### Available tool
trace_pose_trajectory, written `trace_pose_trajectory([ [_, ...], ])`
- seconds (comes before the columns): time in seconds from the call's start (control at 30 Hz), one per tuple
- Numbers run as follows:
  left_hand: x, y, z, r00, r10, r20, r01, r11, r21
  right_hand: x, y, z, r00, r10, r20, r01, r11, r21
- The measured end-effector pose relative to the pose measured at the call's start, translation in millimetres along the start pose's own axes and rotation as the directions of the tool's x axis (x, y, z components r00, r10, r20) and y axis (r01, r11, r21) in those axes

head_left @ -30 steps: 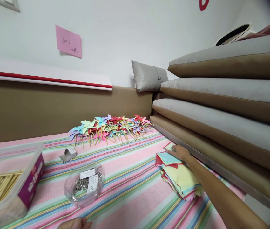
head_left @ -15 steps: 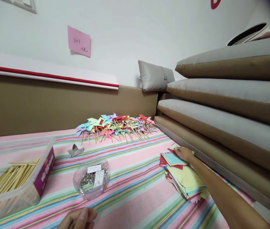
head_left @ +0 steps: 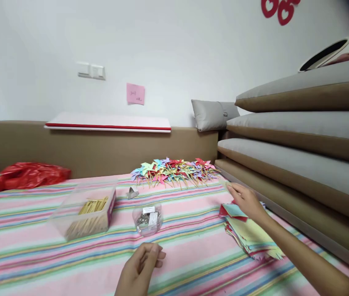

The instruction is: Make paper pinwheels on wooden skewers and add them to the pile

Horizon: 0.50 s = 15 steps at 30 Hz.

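Note:
My right hand (head_left: 244,200) is raised just above the stacked paper, its thumb and fingers pinched on a small pale yellow-green paper sheet (head_left: 223,183), smeared by motion. Below it lies a stack of coloured paper squares (head_left: 251,232), with a red and light-blue bundle (head_left: 235,210) on its upper end. Low in the middle, my left hand (head_left: 140,267) is loosely curled and open above the striped cloth, with nothing visible in it. Nearest to it stands a clear round tub (head_left: 148,220) of small metal pieces, with white labels inside.
Paper pinwheels (head_left: 174,170) on sticks lie heaped at the back. On the left stands a clear plastic box (head_left: 109,216) of wooden sticks, with a small opened carton (head_left: 132,192) behind it. A red plastic bag (head_left: 35,174) lies far left; stacked cushions (head_left: 300,152) wall the right side.
My right hand has lifted off the paper pile with a pale sheet in its fingers. My left hand has come further into view. The camera has turned left and tilted up.

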<state>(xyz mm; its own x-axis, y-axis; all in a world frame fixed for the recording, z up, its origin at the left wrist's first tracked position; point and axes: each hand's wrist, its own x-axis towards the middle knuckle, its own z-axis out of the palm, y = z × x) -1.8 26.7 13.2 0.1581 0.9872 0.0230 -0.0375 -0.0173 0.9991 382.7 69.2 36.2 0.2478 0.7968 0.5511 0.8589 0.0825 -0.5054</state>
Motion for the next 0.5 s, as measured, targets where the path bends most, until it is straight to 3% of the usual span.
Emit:
trace_pose_trajectory([
  [0.13,-36.1,37.7,0.0,0.999,0.023,0.03,-0.023,1.0,-0.007,-47.2,-96.4,11.0,0.974,-0.221,-0.05,0.227,0.947,0.229],
  [0.27,-62.2,72.8,-2.4,0.999,-0.045,0.003,0.045,0.971,-0.234,-94.6,-182.8,20.7,0.91,-0.414,-0.017,0.392,0.847,0.359],
  [0.4,-68.8,85.4,0.1,0.996,-0.086,0.001,0.076,0.883,-0.464,-114.4,-222.5,26.1,0.824,-0.565,0.04,0.511,0.773,0.376],
  [0.5,-60.4,78.6,0.5,0.996,-0.084,-0.008,0.064,0.809,-0.584,-117.2,-224.4,32.3,0.83,-0.549,0.097,0.483,0.794,0.369],
])
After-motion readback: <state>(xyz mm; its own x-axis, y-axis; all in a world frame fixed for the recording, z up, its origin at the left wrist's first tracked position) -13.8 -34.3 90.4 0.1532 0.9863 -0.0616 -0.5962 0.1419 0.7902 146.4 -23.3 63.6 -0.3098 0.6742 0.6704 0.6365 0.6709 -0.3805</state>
